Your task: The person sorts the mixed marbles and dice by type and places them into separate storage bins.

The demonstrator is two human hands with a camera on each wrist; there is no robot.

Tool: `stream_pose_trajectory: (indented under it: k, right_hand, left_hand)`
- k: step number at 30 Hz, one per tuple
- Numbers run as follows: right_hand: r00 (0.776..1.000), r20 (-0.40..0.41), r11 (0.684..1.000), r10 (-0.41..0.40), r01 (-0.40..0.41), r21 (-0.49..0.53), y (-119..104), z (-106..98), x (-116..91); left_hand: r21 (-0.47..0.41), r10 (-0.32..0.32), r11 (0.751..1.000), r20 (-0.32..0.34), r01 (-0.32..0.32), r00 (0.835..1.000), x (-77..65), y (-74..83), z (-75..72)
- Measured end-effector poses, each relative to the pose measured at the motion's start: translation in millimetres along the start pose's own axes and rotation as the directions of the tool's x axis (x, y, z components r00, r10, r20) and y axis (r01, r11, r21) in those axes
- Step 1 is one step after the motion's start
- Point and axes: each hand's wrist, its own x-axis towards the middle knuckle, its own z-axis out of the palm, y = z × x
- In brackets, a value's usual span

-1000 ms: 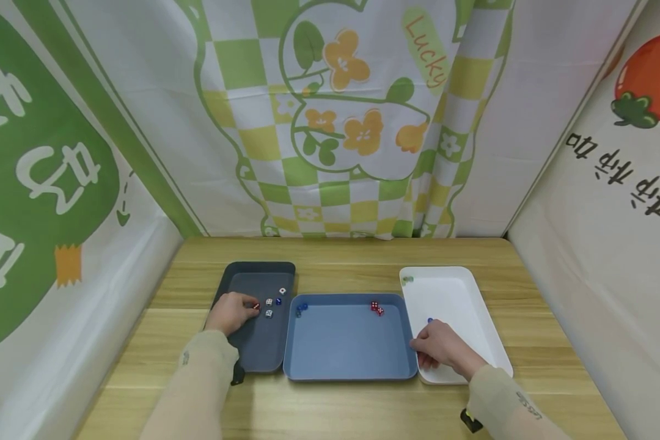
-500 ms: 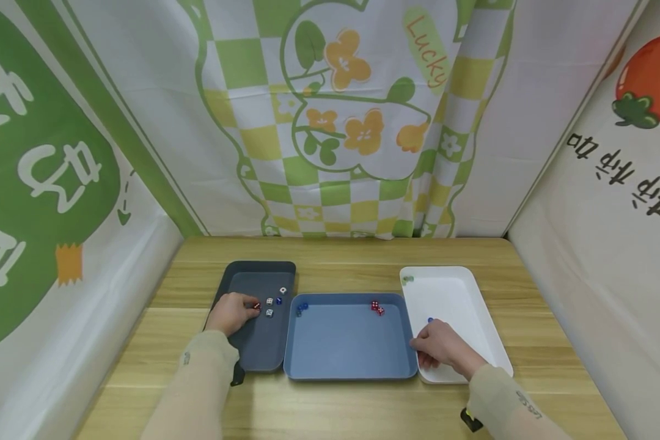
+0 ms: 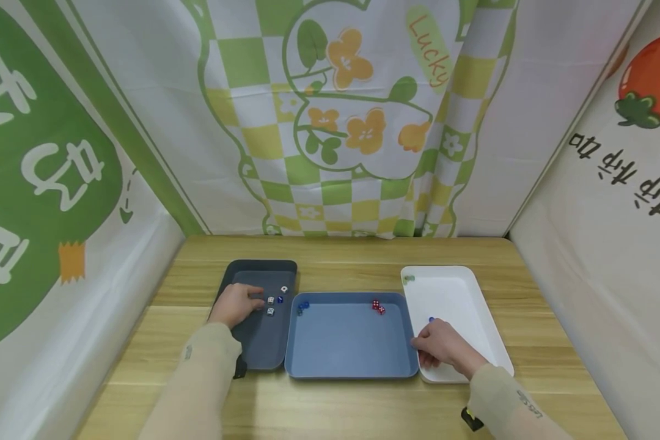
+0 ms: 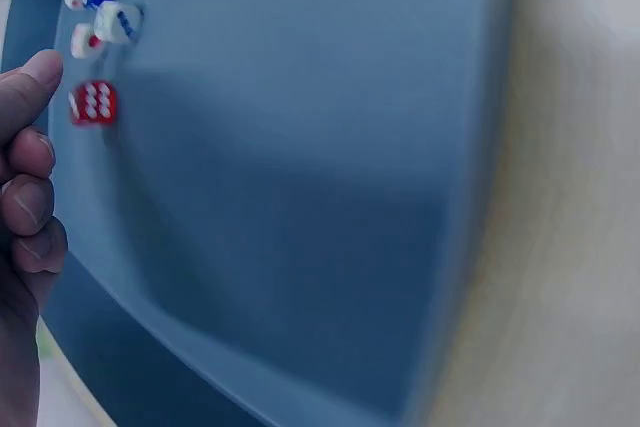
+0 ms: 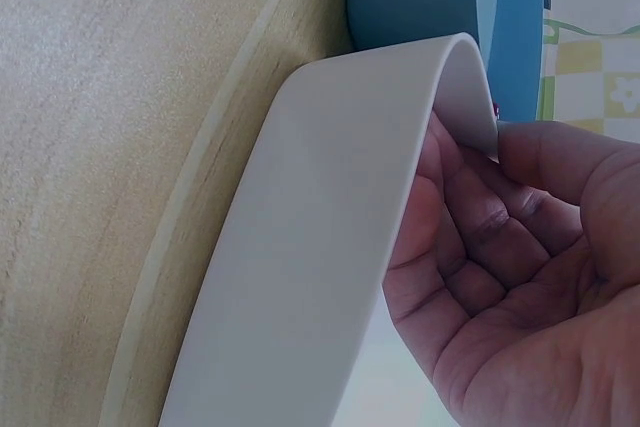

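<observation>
The left hand (image 3: 235, 304), thumb and finger apart, is near a red die (image 4: 93, 104); the right hand (image 3: 444, 343) grips a white tray (image 3: 453, 296).

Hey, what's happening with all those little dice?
Someone's left hand is over the dark tray, close to a red die; I can't tell if the fingers hold it. White dice and a blue die are there too. The right hand is curled at the edge of the white tray. Two red dice sit in the middle, blue tray.
</observation>
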Motion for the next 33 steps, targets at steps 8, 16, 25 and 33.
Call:
stream_pose_trajectory:
  k: [8, 16, 25, 33]
  right_hand:
    - [1.0, -0.004, 1.0, 0.01, -0.01, -0.015, 0, -1, -1]
    - [1.0, 0.002, 1.0, -0.018, 0.018, 0.005, 2, 1, 1]
    - [1.0, 0.001, 1.0, -0.025, 0.025, 0.013, 2, 1, 1]
    - [1.0, -0.003, 1.0, -0.018, 0.018, 0.007, 1, 1, 0]
  left_hand:
    - [-0.097, 0.042, 0.995, 0.036, -0.038, 0.998, 16.0, 35.7, 2.0]
    - [-0.125, 0.137, 0.984, 0.056, -0.129, 0.989, 32.7, 78.5, 16.2]
    - [-0.163, 0.173, 0.974, 0.094, -0.156, 0.98, 38.8, 113.3, 28.6]
    - [-0.155, 0.21, 0.969, 0.106, -0.193, 0.972, 41.1, 132.2, 38.5]
